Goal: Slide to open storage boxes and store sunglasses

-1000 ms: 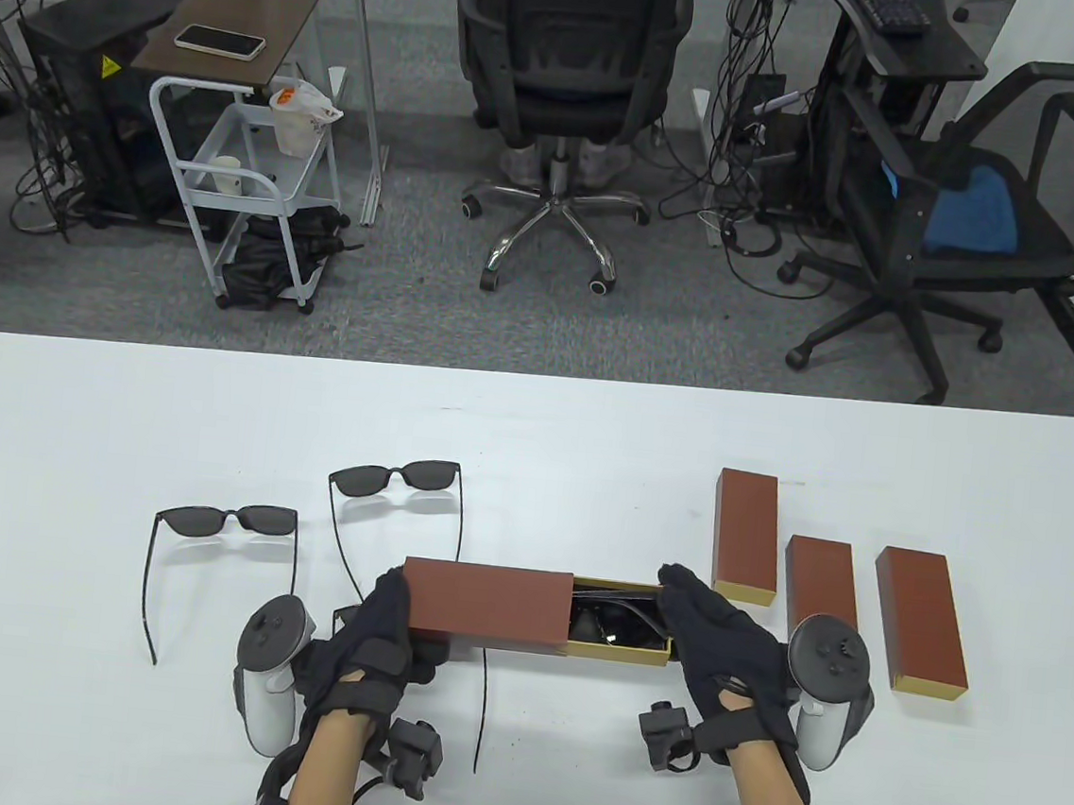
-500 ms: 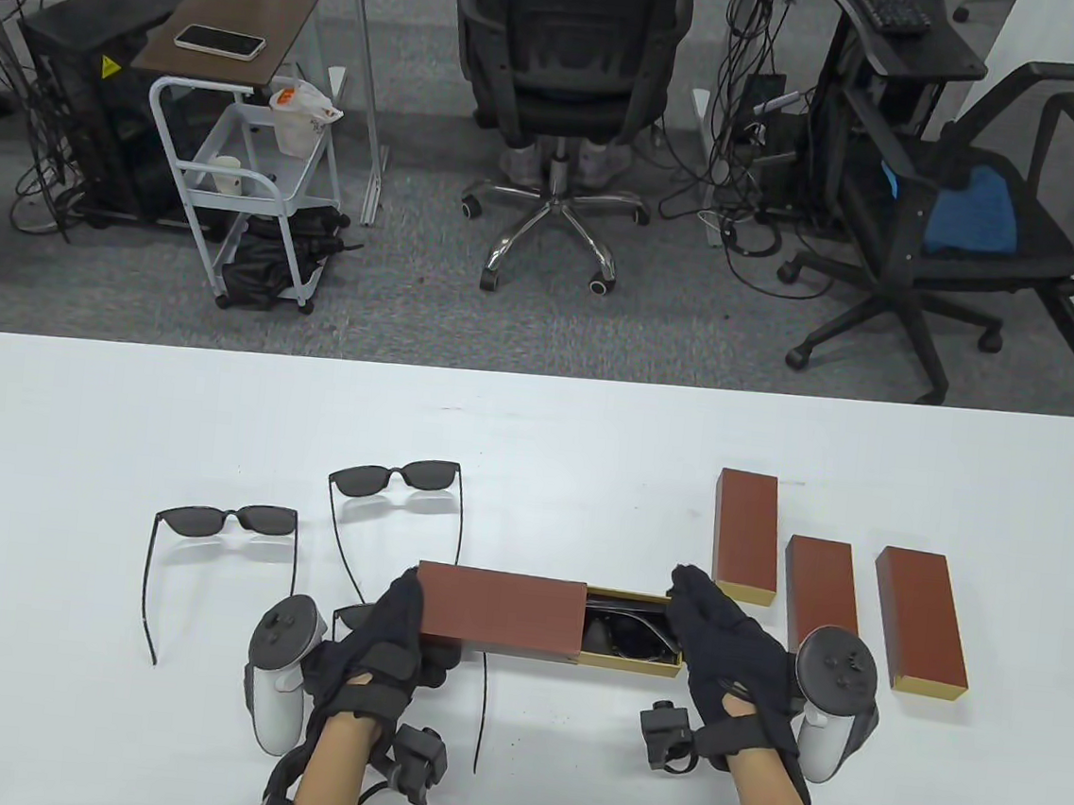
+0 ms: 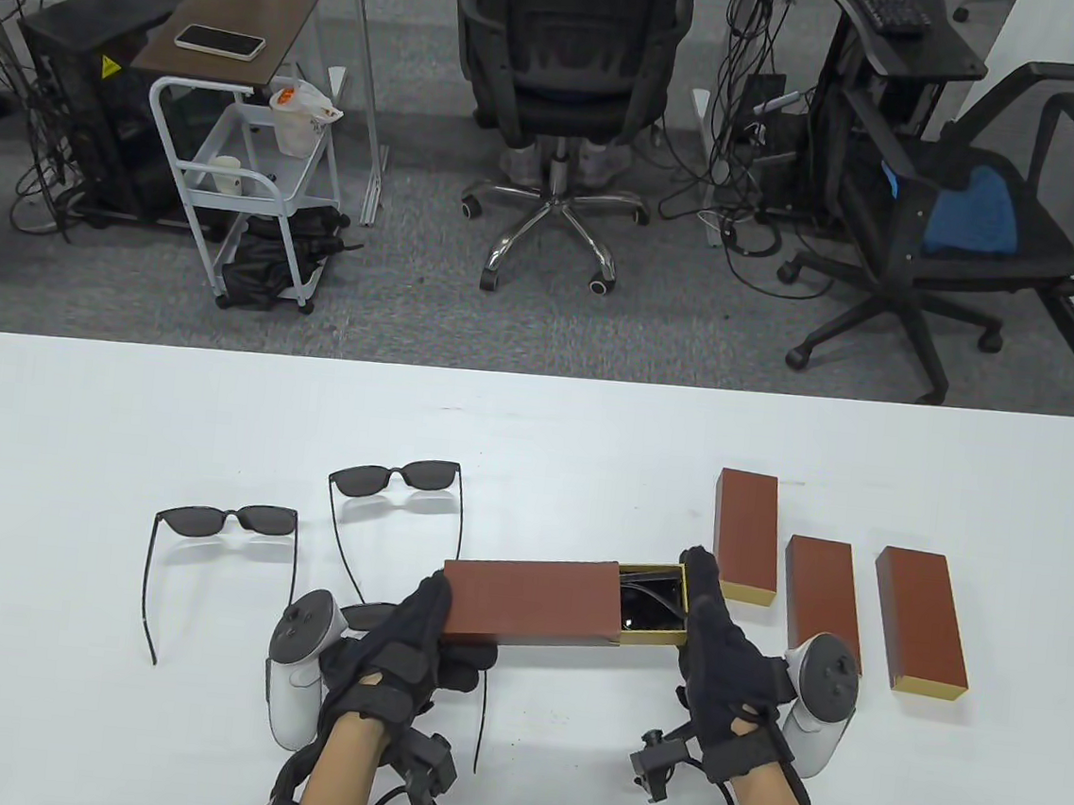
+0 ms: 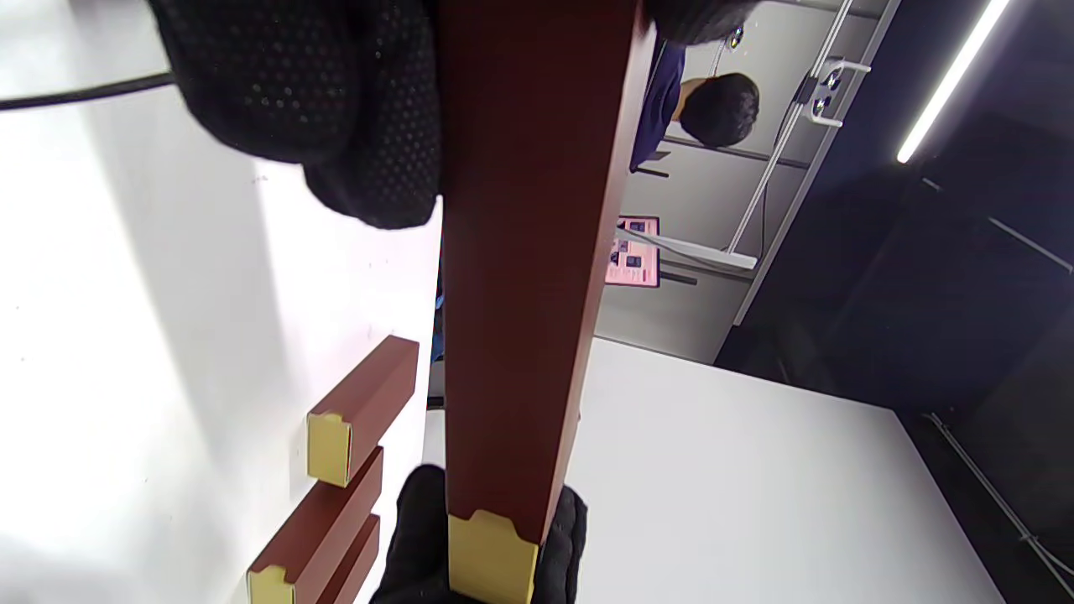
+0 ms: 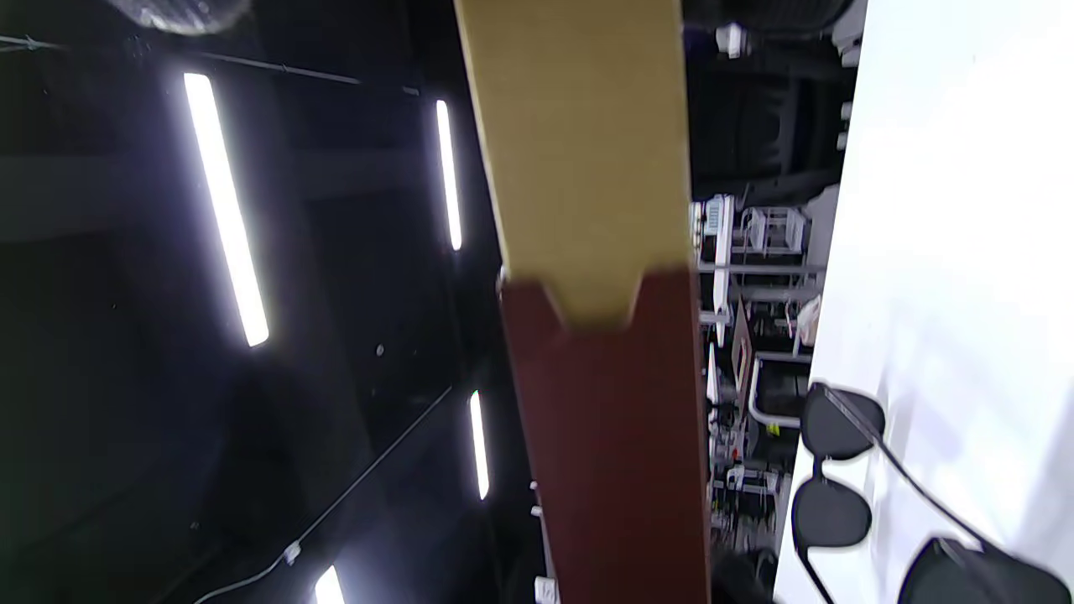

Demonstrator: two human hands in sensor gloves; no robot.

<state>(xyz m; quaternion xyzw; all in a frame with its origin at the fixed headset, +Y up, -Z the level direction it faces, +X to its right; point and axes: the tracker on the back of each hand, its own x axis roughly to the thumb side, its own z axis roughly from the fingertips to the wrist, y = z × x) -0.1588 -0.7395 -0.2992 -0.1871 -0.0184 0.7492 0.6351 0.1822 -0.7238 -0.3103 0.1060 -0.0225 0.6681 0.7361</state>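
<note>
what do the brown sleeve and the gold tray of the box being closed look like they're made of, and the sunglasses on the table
Sleeve: likely matte paperboard, with flat unglossy faces and crisp folded edges.
Tray: probably card with a gold paper finish; its end in the right wrist view has a faint woven-looking texture, and the sleeve's edge is notched over it.
Sunglasses: seemingly plastic, with a thin black frame, slim arms and dark tinted lenses.

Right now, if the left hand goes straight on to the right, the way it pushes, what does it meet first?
The left hand already grips the sleeve. Straight on, it would probably meet the right hand at the tray end.
</note>
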